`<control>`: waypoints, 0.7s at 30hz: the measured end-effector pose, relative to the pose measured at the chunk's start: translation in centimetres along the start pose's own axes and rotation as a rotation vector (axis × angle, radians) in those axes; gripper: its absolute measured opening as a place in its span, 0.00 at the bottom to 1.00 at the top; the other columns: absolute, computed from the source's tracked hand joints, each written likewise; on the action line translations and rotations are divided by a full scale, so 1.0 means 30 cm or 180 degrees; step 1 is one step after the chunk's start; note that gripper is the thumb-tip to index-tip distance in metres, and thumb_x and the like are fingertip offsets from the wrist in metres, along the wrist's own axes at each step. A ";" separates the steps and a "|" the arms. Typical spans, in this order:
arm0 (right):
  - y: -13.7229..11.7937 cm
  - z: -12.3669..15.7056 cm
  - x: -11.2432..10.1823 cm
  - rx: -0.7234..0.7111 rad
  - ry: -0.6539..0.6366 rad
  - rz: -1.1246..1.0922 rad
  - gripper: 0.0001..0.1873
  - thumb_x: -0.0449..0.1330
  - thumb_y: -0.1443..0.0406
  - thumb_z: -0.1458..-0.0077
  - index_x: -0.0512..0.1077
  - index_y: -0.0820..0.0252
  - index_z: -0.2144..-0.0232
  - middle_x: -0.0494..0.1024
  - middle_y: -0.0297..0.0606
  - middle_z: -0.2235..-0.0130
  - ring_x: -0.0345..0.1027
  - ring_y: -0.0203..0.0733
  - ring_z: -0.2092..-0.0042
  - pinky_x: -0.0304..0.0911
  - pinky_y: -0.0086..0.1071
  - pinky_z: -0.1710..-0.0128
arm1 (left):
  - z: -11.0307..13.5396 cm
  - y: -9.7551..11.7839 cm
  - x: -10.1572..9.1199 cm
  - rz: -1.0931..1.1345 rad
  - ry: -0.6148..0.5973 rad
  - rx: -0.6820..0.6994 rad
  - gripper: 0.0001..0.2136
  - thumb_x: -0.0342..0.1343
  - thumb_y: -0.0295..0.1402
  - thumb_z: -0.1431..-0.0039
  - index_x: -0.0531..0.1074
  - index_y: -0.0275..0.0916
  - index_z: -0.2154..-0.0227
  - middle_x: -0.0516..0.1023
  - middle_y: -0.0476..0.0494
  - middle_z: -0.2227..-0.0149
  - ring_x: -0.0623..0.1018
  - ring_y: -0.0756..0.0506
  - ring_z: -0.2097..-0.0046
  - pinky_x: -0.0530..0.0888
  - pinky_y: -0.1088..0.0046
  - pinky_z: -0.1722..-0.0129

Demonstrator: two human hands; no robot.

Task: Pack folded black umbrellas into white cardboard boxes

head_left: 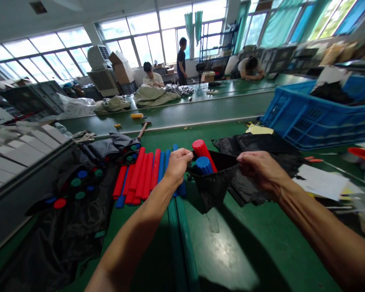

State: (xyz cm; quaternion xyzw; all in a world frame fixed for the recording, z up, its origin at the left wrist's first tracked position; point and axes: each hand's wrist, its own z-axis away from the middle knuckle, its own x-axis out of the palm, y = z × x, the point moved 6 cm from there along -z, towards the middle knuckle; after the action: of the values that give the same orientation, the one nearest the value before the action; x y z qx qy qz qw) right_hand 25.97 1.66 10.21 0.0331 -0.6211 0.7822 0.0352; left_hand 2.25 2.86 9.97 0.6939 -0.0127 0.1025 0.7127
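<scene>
Both my hands stretch the mouth of a black cloth bag [211,188] wide above the green table. My left hand [179,164] pinches its left rim, and my right hand [257,164] is closed on the right rim. Out of the opening stick a red ribbed tube [200,147] and a blue ribbed tube [203,164]; something green shows beside them. Left of the bag lies a pile of red tubes [142,174] with blue tubes [162,164] alongside. Two long green tubes [181,239] run toward me under my left forearm.
Filled black bags [88,219] with coloured tube ends lie at left. Flat black bags [255,150] are stacked behind my right hand. A blue crate [319,113] stands at right, near white paper [322,180]. A hammer [143,129] lies farther back. Several people are beyond the tables.
</scene>
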 end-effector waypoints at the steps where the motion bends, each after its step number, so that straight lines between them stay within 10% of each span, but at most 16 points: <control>1: -0.002 0.007 -0.010 -0.0046 0.0052 -0.0060 0.11 0.62 0.64 0.68 0.62 0.60 0.87 0.57 0.26 0.86 0.46 0.26 0.84 0.37 0.24 0.85 | 0.008 0.015 0.009 -0.0067 -0.0113 0.0071 0.08 0.59 0.35 0.57 0.68 0.36 0.80 0.65 0.55 0.83 0.61 0.56 0.81 0.56 0.80 0.80; 9: -0.027 0.039 -0.020 -0.0377 0.0160 0.0315 0.12 0.59 0.61 0.65 0.59 0.58 0.88 0.54 0.24 0.87 0.42 0.27 0.84 0.35 0.26 0.84 | -0.016 0.133 0.068 -0.0530 -0.0444 0.0462 0.08 0.59 0.36 0.56 0.69 0.36 0.79 0.63 0.56 0.84 0.59 0.56 0.82 0.56 0.80 0.81; 21: -0.025 -0.013 0.214 -0.0631 0.0123 0.0800 0.14 0.59 0.59 0.62 0.60 0.59 0.89 0.53 0.25 0.86 0.41 0.27 0.82 0.34 0.27 0.83 | -0.285 0.294 -0.017 -0.2490 0.0459 0.1030 0.07 0.56 0.25 0.52 0.69 0.37 0.83 0.69 0.51 0.81 0.70 0.49 0.74 0.65 0.75 0.70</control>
State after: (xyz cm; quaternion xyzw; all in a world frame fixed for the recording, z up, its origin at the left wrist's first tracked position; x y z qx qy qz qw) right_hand 19.65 2.31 11.46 -0.0636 -0.6937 0.7158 -0.0479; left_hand -0.76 11.41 18.28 0.7403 0.3176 -0.1266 0.5788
